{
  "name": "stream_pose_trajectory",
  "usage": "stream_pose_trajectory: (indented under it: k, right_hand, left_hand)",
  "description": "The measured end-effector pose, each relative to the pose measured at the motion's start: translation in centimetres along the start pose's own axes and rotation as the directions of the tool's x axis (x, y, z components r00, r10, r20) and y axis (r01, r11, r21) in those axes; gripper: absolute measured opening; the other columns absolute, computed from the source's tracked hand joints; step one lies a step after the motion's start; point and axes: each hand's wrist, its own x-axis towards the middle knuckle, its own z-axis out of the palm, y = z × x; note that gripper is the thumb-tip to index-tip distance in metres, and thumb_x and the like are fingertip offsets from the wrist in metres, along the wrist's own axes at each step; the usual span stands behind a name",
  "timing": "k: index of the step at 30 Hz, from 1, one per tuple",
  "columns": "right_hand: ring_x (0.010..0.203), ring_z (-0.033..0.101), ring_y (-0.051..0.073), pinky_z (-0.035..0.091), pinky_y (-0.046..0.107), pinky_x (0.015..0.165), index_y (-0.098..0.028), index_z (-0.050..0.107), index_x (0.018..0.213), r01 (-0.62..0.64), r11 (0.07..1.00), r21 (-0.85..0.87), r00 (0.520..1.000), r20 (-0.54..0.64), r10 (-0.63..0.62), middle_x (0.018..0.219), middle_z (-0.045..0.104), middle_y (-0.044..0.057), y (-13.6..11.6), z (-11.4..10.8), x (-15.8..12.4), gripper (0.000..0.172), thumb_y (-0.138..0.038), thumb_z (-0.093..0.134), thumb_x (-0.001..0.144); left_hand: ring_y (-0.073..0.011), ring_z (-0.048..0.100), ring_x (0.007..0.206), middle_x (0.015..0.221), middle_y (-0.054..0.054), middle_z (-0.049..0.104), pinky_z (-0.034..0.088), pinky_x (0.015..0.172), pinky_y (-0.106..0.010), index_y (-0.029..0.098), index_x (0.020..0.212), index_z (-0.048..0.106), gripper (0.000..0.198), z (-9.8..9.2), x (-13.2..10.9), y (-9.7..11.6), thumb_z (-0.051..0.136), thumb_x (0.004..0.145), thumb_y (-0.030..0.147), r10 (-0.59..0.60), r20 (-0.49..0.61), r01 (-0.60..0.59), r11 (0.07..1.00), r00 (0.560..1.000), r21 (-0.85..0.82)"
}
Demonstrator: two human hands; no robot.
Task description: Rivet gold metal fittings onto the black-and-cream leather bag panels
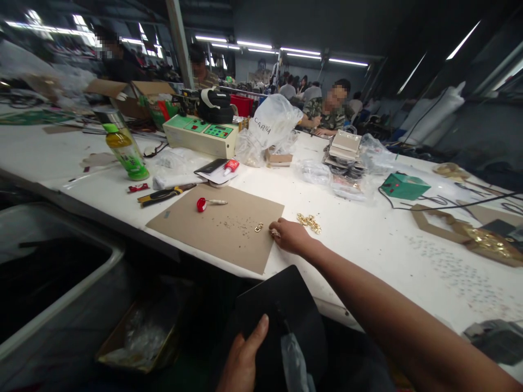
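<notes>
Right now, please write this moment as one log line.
right hand: on cardboard sheet, pinching small gold piece | left hand: holding black piece | gold hardware pile: beside right hand

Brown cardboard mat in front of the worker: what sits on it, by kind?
On the cardboard mat:
Red-capped tool: 1
Gold metal ring: 1
Patch of tiny scattered specks, too small to count: 1
Right hand, fingers on the mat's edge: 1
Total: 4

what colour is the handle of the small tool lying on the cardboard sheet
Red handle, seen in the head view.
</notes>
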Motion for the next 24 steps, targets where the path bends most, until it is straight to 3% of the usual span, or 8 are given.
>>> stream_pose_trajectory:
  k: [3,10,16,19,24]
  right_hand:
    - [0.099,0.070,0.026,0.049,0.032,0.075,-0.032,0.069,0.132,0.050,0.998,-0.030,0.999,0.000,-0.050,0.126,0.066,0.009,0.0,-0.2,0.0,0.039,-0.022,0.060,0.096]
    - [0.102,0.069,0.024,0.049,0.030,0.079,-0.028,0.069,0.130,0.050,0.999,0.012,0.998,-0.049,-0.049,0.124,0.068,0.007,0.4,0.2,-0.8,0.035,-0.024,0.062,0.096]
    - [0.091,0.069,0.019,0.047,0.026,0.073,-0.025,0.079,0.103,0.041,0.988,0.149,0.997,-0.068,-0.031,0.108,0.071,0.005,1.3,1.1,-0.1,0.015,-0.024,0.066,0.095]
    - [0.094,0.070,0.020,0.049,0.027,0.079,-0.022,0.077,0.103,0.058,0.968,0.244,0.990,-0.136,-0.025,0.110,0.073,0.006,1.5,1.3,-0.2,0.012,-0.022,0.067,0.095]
    - [0.098,0.072,0.018,0.054,0.028,0.089,-0.019,0.071,0.119,0.091,0.894,0.439,0.968,-0.248,0.023,0.110,0.077,0.006,1.9,0.2,-4.0,0.022,-0.026,0.056,0.105]
  left_hand:
    - [-0.0383,0.060,0.135,0.126,-0.015,0.077,0.041,0.123,-0.053,0.018,0.129,0.073,0.056,-0.1,-0.5,-0.2,0.089,0.079,0.036,0.010,0.007,-0.010,1.000,1.000,0.020]
    - [-0.0408,0.055,0.139,0.129,-0.014,0.076,0.042,0.123,-0.054,0.023,0.130,0.072,0.061,-0.4,-1.2,-1.0,0.092,0.074,0.036,0.042,-0.029,-0.041,0.998,0.999,0.044]
    - [-0.0397,0.052,0.142,0.131,-0.014,0.075,0.036,0.126,-0.054,0.020,0.130,0.073,0.056,-0.5,-1.1,-1.4,0.089,0.078,0.035,0.054,-0.037,-0.052,0.997,0.998,0.055]
    - [-0.0388,0.054,0.140,0.130,-0.013,0.076,0.038,0.125,-0.051,0.021,0.127,0.075,0.054,-0.3,-1.1,-1.2,0.090,0.077,0.035,0.060,-0.050,-0.057,0.997,0.997,0.054]
    - [-0.0377,0.064,0.131,0.125,-0.016,0.078,0.046,0.120,-0.051,0.017,0.127,0.074,0.052,0.2,-2.0,-0.5,0.087,0.081,0.038,0.029,-0.007,-0.028,0.999,1.000,0.039]
